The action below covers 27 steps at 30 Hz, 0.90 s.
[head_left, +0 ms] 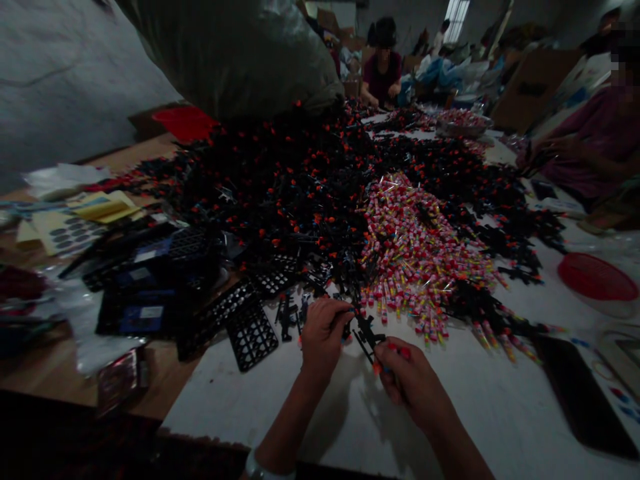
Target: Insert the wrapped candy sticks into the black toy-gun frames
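Note:
A small black toy gun (369,330) with an orange tip is between my two hands, above the white tabletop. My right hand (413,387) is closed on its lower end, and a small red-capped tube (400,351) shows in the same grip. My left hand (321,333) is in a pinch at the gun's upper end; what sits between the fingertips is too small and dark to make out. Close ahead lies a heap of candy tubes (415,260) in pink, yellow and red. A large pile of black toy guns (280,193) with orange tips spreads behind.
Black lattice trays (251,337) and dark packages (137,313) lie to the left, near sticker sheets (70,233). A dark phone-like slab (585,393) and a red basket (597,275) are at right. A big sack (240,60) looms above the pile. Two co-workers sit around the table.

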### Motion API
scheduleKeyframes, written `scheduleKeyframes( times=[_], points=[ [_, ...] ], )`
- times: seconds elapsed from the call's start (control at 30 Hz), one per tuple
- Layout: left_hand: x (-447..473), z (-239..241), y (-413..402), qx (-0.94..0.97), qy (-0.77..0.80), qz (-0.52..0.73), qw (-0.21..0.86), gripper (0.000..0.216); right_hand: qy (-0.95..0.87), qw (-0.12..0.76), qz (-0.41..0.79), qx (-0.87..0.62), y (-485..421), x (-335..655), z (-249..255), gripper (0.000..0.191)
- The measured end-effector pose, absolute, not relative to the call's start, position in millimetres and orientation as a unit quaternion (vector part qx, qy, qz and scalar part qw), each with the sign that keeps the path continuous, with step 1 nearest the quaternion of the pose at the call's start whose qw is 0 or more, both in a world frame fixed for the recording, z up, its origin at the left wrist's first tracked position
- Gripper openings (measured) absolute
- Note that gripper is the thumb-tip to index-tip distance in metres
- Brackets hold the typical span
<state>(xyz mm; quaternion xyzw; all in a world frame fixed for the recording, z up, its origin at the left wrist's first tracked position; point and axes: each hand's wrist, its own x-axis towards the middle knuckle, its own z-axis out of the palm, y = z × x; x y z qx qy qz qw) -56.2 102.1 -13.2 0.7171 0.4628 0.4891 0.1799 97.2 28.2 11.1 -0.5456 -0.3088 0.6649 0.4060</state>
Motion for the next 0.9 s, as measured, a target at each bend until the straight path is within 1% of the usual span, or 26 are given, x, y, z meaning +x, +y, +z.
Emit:
scheduleKeyframes(
  times=[0.13, 0.2, 0.3, 0.37, 0.43, 0.5, 0.57, 0.6, 0.63, 0.7, 0.77, 0.8, 0.83, 0.87, 0.9],
  points=[
    [-59, -17, 102, 0.704, 0.468, 0.500, 0.187, 0.008, -0.188, 0.469, 0.753, -0.421, 28, 94, 3, 0.030],
    [-60, -19, 102, 0.700, 0.471, 0.506, 0.178, 0.010, -0.164, 0.489, 0.762, -0.392, 28, 93, 0, 0.031],
    [-61, -21, 103, 0.719, 0.453, 0.504, 0.152, 0.011, -0.156, 0.516, 0.742, -0.399, 28, 93, 0, 0.034],
    [-61, -21, 106, 0.748, 0.433, 0.486, 0.129, 0.009, -0.182, 0.516, 0.712, -0.439, 28, 94, 2, 0.034],
    [-61, -20, 109, 0.762, 0.435, 0.469, 0.099, 0.010, -0.263, 0.495, 0.652, -0.510, 28, 96, 4, 0.032],
    [-60, -15, 110, 0.748, 0.471, 0.462, 0.067, 0.018, -0.359, 0.464, 0.567, -0.578, 28, 101, 4, 0.030],
    [-60, -6, 107, 0.713, 0.520, 0.466, 0.068, 0.024, -0.425, 0.443, 0.495, -0.615, 27, 108, 1, 0.028],
    [-60, 0, 104, 0.690, 0.544, 0.466, 0.100, 0.025, -0.448, 0.443, 0.464, -0.623, 26, 114, -2, 0.026],
    [-59, 6, 99, 0.663, 0.566, 0.463, 0.161, 0.025, -0.473, 0.452, 0.425, -0.625, 24, 120, -6, 0.024],
    [-59, 16, 86, 0.588, 0.586, 0.430, 0.354, 0.033, -0.534, 0.487, 0.318, -0.614, 21, 134, -14, 0.017],
    [-57, 21, 73, 0.488, 0.549, 0.347, 0.583, 0.050, -0.597, 0.507, 0.214, -0.583, 18, 148, -21, 0.013],
    [-55, 21, 67, 0.436, 0.508, 0.290, 0.684, 0.058, -0.629, 0.498, 0.186, -0.567, 17, 153, -23, 0.014],
    [-53, 18, 62, 0.387, 0.462, 0.236, 0.762, 0.065, -0.659, 0.478, 0.176, -0.554, 17, 157, -26, 0.016],
    [-50, 15, 58, 0.342, 0.422, 0.196, 0.816, 0.066, -0.685, 0.451, 0.178, -0.544, 17, 160, -28, 0.019],
    [-47, 10, 54, 0.306, 0.395, 0.172, 0.849, 0.062, -0.704, 0.425, 0.188, -0.537, 19, 161, -30, 0.020]
  ],
)
